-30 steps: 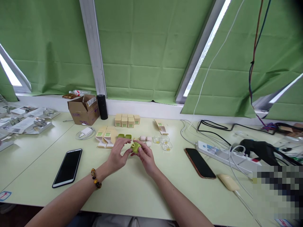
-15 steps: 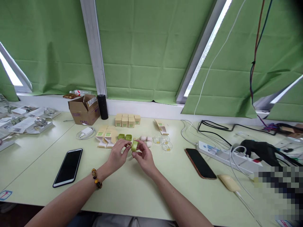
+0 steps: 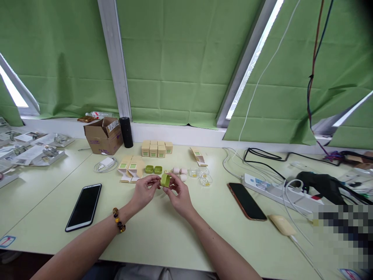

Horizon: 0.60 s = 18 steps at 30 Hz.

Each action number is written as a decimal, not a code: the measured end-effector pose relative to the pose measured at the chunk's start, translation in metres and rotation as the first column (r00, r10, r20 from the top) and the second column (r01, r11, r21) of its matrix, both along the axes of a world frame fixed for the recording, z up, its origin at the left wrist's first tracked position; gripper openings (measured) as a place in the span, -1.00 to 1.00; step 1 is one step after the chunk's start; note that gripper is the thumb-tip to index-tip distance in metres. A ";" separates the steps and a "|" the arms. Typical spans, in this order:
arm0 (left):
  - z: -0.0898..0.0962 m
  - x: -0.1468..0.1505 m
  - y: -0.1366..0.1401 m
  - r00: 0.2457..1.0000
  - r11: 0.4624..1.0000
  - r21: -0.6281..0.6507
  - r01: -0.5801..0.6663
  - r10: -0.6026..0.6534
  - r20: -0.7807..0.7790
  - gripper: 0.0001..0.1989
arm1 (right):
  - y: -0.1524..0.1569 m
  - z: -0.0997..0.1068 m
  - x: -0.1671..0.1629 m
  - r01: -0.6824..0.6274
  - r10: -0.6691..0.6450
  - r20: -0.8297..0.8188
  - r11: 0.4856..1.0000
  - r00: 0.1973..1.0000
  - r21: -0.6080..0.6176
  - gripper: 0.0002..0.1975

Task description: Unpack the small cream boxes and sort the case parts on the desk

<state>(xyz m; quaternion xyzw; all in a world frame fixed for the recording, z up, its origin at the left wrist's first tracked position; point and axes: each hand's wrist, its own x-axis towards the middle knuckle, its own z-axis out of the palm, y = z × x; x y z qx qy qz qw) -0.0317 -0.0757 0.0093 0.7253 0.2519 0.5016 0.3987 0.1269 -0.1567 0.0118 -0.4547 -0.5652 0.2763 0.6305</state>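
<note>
My pale, smooth desk (image 3: 163,237) bears one cardboard box (image 3: 100,138) and two flat phones (image 3: 84,207), one either side. My left hand (image 3: 145,192) and right hand (image 3: 182,195), grip narrow, pinch one squarish green case (image 3: 165,180). Beyond sit four tan boxes (image 3: 153,150), two more open green cases (image 3: 153,170), then three rounded pink pieces (image 3: 176,170), just past my right hand.

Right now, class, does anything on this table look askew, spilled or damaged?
Nothing visibly spilled or damaged. The untidiest area is at the right: loose cables straggle around the white power strip, unlike the small boxes, which stand neatly grouped.
</note>
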 end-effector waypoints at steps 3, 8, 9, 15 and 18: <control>0.001 0.001 -0.001 0.999 0.998 -0.049 0.032 -0.030 0.035 -0.80 | 0.000 0.000 0.001 0.008 -0.008 0.019 1.000 1.000 0.001 -0.58; 0.005 0.001 -0.003 0.998 0.997 -0.064 0.043 -0.039 0.057 -0.76 | -0.001 0.001 0.001 0.021 -0.021 0.029 1.000 0.999 0.009 -0.60; 0.006 0.001 -0.003 0.998 0.997 -0.067 0.041 -0.037 0.058 -0.76 | -0.001 0.002 0.001 0.022 -0.023 0.037 1.000 0.999 0.011 -0.60; 0.007 0.000 0.000 0.999 0.993 -0.116 0.016 -0.011 0.049 -0.78 | -0.003 0.004 -0.001 0.022 -0.023 0.074 1.000 0.997 0.021 -0.61; 0.007 0.000 0.001 0.999 0.989 -0.148 0.020 -0.014 0.041 -0.80 | -0.003 0.004 0.000 0.027 -0.029 0.084 0.999 0.996 0.032 -0.60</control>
